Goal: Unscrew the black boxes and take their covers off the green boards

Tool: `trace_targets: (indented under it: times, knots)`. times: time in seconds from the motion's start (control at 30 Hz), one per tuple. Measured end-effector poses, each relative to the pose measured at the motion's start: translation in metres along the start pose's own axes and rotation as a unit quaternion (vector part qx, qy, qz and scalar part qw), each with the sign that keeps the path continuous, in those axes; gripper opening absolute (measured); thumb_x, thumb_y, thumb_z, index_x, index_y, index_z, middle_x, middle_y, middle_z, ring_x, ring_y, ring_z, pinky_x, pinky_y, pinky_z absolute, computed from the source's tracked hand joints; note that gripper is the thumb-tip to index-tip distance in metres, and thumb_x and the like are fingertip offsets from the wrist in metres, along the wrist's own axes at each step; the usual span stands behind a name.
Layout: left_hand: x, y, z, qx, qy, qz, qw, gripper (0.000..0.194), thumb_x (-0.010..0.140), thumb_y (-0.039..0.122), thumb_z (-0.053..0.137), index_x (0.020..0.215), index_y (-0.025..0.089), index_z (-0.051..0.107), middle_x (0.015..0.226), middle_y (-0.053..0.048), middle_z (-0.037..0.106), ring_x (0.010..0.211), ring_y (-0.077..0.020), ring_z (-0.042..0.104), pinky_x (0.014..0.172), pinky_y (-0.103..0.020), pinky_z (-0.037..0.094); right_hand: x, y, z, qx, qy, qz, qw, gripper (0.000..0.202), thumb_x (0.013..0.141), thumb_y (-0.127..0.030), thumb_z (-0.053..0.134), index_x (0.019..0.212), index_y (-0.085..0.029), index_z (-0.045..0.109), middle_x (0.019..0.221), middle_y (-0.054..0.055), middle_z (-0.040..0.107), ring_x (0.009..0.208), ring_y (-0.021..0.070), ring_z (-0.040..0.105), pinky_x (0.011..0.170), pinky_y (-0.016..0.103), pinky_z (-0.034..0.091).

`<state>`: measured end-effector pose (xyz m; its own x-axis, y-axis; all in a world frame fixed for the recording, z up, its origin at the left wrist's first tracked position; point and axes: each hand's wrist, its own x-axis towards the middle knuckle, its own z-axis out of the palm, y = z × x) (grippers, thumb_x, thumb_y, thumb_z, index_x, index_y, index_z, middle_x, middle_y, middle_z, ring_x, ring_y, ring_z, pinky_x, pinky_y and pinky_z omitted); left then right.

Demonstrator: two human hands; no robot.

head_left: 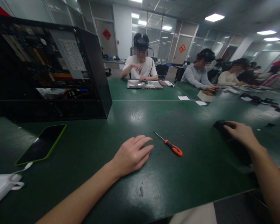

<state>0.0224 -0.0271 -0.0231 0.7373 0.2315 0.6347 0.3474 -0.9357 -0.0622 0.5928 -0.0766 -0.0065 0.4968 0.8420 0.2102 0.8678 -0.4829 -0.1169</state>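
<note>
My left hand (pixel 135 154) rests palm down on the green tabletop, its fingers loosely stretched and nothing in them. Just right of its fingertips lies a screwdriver (pixel 172 147) with an orange and black handle, its thin shaft pointing away to the left. Off to the right, my right hand (pixel 241 133) grips the far end of a dark, blocky object (pixel 220 125). Its thumb lies along the near side, and the other fingers are partly hidden. The object is blurred and blends into shadow, so its kind is not clear.
An open black computer case (pixel 100 74) stands at the left, its inner parts showing. A phone (pixel 43 144) with a green edge and a white device (pixel 4 188) lie before it. Across the table, a person handles a flat panel (pixel 154 85); a small open box (pixel 205 95) stands farther right.
</note>
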Motion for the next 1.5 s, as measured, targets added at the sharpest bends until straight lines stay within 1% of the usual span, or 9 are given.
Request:
trace_targets:
  times: [0.2,0.33,0.47,0.73,0.9,1.1,1.27,1.4,1.5]
  knots:
    - [0.002,0.002,-0.002,-0.001,-0.002,-0.001,1.0,0.02,0.099,0.018,0.058,0.112,0.017,0.074,0.125,-0.013,0.071,0.112,-0.0295,0.069,0.085,-0.041,0.06,0.003,-0.006,0.0,-0.007,-0.037,0.032,0.999,0.06,0.097,-0.051,0.047,0.138,-0.014,0.068,0.125,0.022,0.073,0.11,0.0381,0.067,0.089,0.043,0.048]
    - [0.002,0.001,-0.001,-0.005,0.002,-0.003,1.0,0.02,0.099,0.019,0.058,0.111,0.017,0.074,0.125,-0.013,0.071,0.111,-0.0293,0.069,0.084,-0.041,0.06,0.003,-0.009,0.002,-0.015,-0.037,0.042,0.998,0.059,0.101,-0.047,0.039,0.139,-0.012,0.067,0.128,0.025,0.071,0.112,0.0393,0.066,0.09,0.044,0.047]
    - [0.0,0.0,0.0,-0.011,0.002,-0.001,1.0,0.018,0.099,0.018,0.058,0.109,0.016,0.074,0.124,-0.013,0.071,0.11,-0.0288,0.069,0.084,-0.041,0.06,0.005,-0.007,0.001,-0.024,-0.041,0.04,0.998,0.055,0.099,-0.042,0.044,0.134,-0.009,0.071,0.121,0.026,0.074,0.106,0.0393,0.069,0.088,0.044,0.049]
    - [0.0,-0.001,0.002,-0.027,-0.013,-0.004,1.0,0.018,0.1,0.018,0.058,0.109,0.016,0.073,0.125,-0.013,0.07,0.112,-0.029,0.068,0.087,-0.041,0.06,0.022,0.008,0.008,-0.06,-0.052,0.029,0.996,0.044,0.099,-0.035,0.05,0.126,-0.012,0.076,0.112,0.018,0.078,0.101,0.0333,0.074,0.085,0.039,0.054]
    - [-0.001,-0.001,0.004,-0.035,-0.019,-0.003,0.999,0.018,0.1,0.017,0.058,0.11,0.017,0.073,0.126,-0.012,0.071,0.114,-0.0287,0.068,0.088,-0.041,0.059,0.029,0.015,0.012,-0.08,-0.069,0.018,0.994,0.036,0.101,-0.041,0.061,0.126,-0.018,0.07,0.113,0.008,0.075,0.1,0.0217,0.072,0.091,0.041,0.057]
    - [0.001,0.001,0.003,-0.036,-0.023,0.002,0.999,0.019,0.1,0.018,0.057,0.109,0.017,0.073,0.125,-0.012,0.071,0.114,-0.0283,0.068,0.087,-0.04,0.059,0.028,0.009,0.019,-0.096,-0.062,0.002,0.993,0.036,0.101,-0.042,0.062,0.126,-0.018,0.066,0.128,0.01,0.067,0.111,0.023,0.067,0.097,0.046,0.057]
    - [0.001,0.003,0.003,-0.041,-0.029,0.014,0.999,0.019,0.1,0.018,0.057,0.11,0.017,0.072,0.125,-0.012,0.071,0.114,-0.0289,0.068,0.087,-0.041,0.059,0.029,0.006,0.014,-0.11,-0.077,0.023,0.991,0.038,0.1,-0.044,0.062,0.128,-0.018,0.065,0.123,0.009,0.068,0.108,0.0223,0.068,0.093,0.044,0.058]
    - [0.001,0.004,0.004,-0.046,-0.028,0.019,0.998,0.018,0.1,0.019,0.057,0.108,0.016,0.073,0.125,-0.012,0.071,0.114,-0.029,0.068,0.086,-0.042,0.06,0.034,0.003,0.003,-0.106,-0.086,0.024,0.99,0.036,0.1,-0.047,0.062,0.121,-0.018,0.068,0.116,0.007,0.071,0.104,0.0215,0.069,0.093,0.043,0.057]
    - [0.001,0.004,0.005,-0.048,-0.029,0.02,0.998,0.018,0.1,0.019,0.057,0.109,0.016,0.072,0.125,-0.012,0.071,0.114,-0.0291,0.068,0.086,-0.042,0.06,0.035,0.0,0.001,-0.094,-0.075,0.033,0.992,0.041,0.1,-0.052,0.058,0.118,-0.018,0.071,0.112,0.008,0.074,0.1,0.0216,0.07,0.09,0.041,0.055]
